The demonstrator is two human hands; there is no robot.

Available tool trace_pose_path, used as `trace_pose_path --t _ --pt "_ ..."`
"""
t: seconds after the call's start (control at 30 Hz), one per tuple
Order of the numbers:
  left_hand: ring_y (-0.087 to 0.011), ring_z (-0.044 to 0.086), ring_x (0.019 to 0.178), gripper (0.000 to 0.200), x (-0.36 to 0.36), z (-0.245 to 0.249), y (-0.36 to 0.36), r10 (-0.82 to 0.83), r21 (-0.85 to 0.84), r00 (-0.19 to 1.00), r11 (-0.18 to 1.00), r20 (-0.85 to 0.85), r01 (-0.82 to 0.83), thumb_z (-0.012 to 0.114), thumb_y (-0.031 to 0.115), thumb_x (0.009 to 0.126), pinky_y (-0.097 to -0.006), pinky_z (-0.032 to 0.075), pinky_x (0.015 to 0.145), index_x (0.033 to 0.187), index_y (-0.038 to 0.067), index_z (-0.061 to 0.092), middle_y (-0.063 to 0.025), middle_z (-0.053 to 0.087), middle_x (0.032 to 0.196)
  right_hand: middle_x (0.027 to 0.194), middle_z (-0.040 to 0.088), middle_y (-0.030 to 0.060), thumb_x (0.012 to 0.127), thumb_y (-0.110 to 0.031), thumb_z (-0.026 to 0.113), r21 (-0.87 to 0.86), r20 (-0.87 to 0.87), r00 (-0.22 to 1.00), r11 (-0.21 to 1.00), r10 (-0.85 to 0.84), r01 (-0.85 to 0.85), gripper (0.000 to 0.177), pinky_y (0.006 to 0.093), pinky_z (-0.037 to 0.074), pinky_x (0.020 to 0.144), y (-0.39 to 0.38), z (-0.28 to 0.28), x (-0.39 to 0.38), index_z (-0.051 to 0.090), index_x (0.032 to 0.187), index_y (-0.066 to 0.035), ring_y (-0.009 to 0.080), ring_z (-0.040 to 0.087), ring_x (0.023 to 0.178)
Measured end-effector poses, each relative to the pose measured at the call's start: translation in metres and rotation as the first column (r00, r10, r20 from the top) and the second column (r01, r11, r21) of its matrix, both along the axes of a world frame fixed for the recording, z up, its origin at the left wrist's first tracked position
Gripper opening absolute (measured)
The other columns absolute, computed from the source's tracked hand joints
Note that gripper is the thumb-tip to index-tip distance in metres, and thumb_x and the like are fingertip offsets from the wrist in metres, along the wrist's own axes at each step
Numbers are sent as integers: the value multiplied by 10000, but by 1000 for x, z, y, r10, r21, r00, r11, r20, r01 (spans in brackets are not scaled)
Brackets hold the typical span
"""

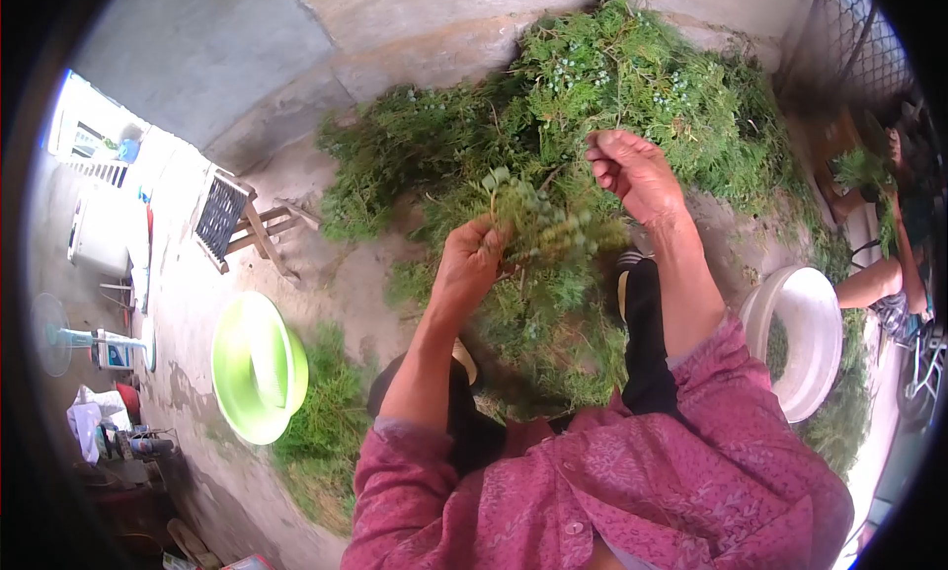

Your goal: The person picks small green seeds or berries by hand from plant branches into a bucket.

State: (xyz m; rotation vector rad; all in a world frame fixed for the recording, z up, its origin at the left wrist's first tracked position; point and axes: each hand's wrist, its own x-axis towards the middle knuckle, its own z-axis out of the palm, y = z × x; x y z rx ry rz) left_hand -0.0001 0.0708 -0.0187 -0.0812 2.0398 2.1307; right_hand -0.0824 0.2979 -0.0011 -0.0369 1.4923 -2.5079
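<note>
My left hand (469, 257) is closed around the stem end of an evergreen sprig (548, 225) with scaly leaves and pale green cones, partly blurred. My right hand (640, 178) is raised to the right of the sprig, apart from it, with thumb and fingers pinched together. Whatever those fingers hold, if anything, is too small to make out. Behind both hands rises a large heap of cut evergreen branches (632, 86), dotted with pale bluish-green cones. More greenery (553, 333) lies between my legs, below the hands.
A lime-green basin (229, 373) stands at left beside loose greenery (331, 412). At right is a white tub (818, 343) with some green matter inside. A wooden folding stool (259, 229) lies near the wall. Another person's arm (869, 284) shows at the far right, near a held sprig (861, 168).
</note>
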Motion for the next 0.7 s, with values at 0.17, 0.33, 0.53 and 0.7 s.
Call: trace_pose_path --t 0.17,0.33,0.53,0.7 --pt "-2 365 596 174 5 -2 -9 -123 -14 991 992 -54 122 504 177 893 -173 325 516 890 22 582 100 478 684 822 632 25 756 -178 668 280 -26 959 923 281 -263 271 205 446 597 -15 7 13 608 982 -40 76 574 690" --pt "1 409 637 178 12 8 -13 -247 116 969 962 -27 248 513 162 885 -171 342 536 914 0 582 77 534 720 884 623 36 743 -158 662 274 -20 886 855 464 -441 338 237 451 653 -20 15 24 585 1047 -32 97 567 746" --pt "-26 424 638 205 17 15 -10 -187 34 982 982 17 186 534 189 873 -193 358 565 941 2 586 62 537 730 894 597 15 730 -119 651 349 -82 828 795 554 -497 341 241 451 687 -30 9 25 584 1052 -29 78 534 789" --pt "-39 396 630 205 15 -6 -19 -190 -65 982 980 -11 189 530 210 873 -211 346 557 899 11 575 68 484 678 907 585 1 719 -63 633 482 -119 810 747 575 -459 335 236 432 753 -35 10 26 588 1050 -48 75 526 836"
